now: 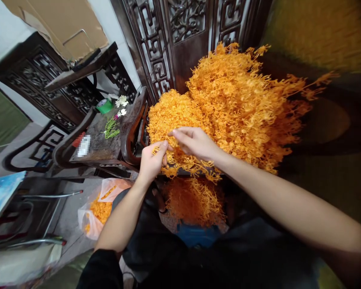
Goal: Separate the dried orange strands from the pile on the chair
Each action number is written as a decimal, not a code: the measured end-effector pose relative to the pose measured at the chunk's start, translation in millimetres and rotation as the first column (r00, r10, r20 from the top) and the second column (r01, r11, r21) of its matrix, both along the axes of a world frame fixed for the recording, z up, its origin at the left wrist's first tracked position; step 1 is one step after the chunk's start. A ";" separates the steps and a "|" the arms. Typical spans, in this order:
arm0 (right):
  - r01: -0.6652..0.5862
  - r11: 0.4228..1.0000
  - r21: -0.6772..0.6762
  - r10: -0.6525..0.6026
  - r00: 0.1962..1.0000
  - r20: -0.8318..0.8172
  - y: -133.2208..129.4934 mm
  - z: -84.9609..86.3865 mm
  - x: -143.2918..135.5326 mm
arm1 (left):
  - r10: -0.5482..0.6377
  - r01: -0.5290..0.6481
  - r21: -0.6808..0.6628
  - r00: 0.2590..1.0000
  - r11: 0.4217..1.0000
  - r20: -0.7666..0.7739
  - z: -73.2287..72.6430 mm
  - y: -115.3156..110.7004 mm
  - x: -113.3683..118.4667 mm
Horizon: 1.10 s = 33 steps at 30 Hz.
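Note:
A large heap of orange plastic-looking flower sprigs (234, 104) rises in front of me, many thin branches tangled together. Over its near left edge, my left hand (153, 161) is closed with thumb against fingers, and bits of an orange sprig (155, 150) show between them. Just right of it and slightly higher, my right hand (194, 141) has its fingertips pinched together; what lies in the pinch is too small to make out. The two hands are close, fingertips nearly meeting. Loose orange stems (195, 166) hang below my right hand.
More orange sprigs (195, 200) sit between my knees above a blue container (198, 235). A plastic bag (84, 212) with orange pieces stands on the floor at left. A carved wooden chair (126, 132) carries green tape (104, 106), white flowers (122, 101) and green stems (111, 127).

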State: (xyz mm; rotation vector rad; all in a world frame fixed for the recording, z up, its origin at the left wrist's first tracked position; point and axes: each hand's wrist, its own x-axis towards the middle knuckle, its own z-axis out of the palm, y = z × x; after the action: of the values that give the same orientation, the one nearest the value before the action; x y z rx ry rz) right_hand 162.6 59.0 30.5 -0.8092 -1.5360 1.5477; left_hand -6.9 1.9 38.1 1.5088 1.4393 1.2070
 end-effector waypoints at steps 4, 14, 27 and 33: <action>0.374 0.907 0.192 -0.378 0.926 -0.014 26.6 -0.5 20.8 | 0.050 -0.047 -0.019 0.983 0.999 0.178 4.9 -4.1 2.4; 0.124 0.977 0.174 -0.142 0.985 0.096 8.3 5.2 18.3 | 0.074 -0.073 -0.018 0.988 0.997 0.136 -1.0 3.6 7.8; 0.568 0.813 0.127 -0.561 0.823 -0.090 67.5 3.4 65.1 | 0.112 -0.103 -0.044 0.932 0.994 0.344 5.2 6.2 -1.3; 0.718 0.654 0.238 -0.666 0.696 -0.269 45.0 30.1 80.0 | 0.137 -0.129 -0.045 0.950 0.991 0.282 -4.2 10.9 -2.7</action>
State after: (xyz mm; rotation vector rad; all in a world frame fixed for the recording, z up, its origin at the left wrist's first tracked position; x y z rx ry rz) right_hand 242.5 104.0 60.6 -0.9092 -1.1090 0.7313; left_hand -9.5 12.8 33.8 1.1778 1.3716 1.4168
